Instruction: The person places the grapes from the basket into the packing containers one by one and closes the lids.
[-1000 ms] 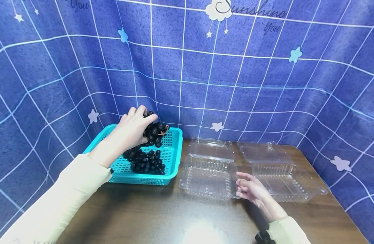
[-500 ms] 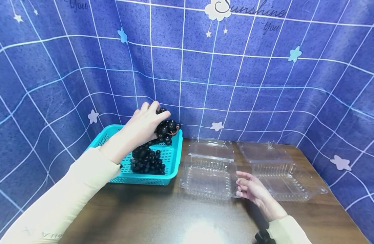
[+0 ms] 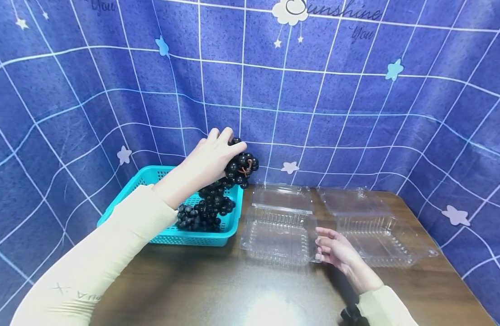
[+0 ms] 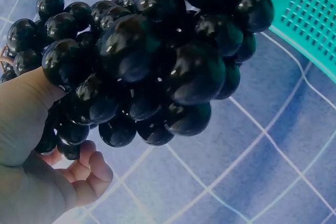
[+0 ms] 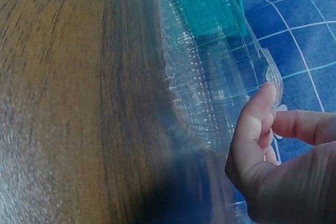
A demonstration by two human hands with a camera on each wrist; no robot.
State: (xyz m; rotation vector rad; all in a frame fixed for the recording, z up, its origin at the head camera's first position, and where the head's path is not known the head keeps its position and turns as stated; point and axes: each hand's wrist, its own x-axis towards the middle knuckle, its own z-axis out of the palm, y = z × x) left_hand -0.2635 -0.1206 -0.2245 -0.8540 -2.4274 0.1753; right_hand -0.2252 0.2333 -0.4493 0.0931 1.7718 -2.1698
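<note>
Left hand (image 3: 211,156) grips grapes (image 3: 235,170); right hand (image 3: 336,251) — holding box (image 3: 277,239).

1. Bright glare is whitening the tabletop (image 3: 209,280) at the head view's lower edge;
2. small highlights are glinting on the black grapes (image 4: 131,51) and clear container (image 5: 191,82);
3. both wrist views are looking dimmer; the right one is showing shadow across the tabletop.

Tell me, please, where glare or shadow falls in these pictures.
Head view: white glare on the table at the bottom, shadow in front of the teal basket; left wrist view: dim, with highlights on the grapes; right wrist view: pale glare at lower left, dark shadow at bottom centre.
</note>
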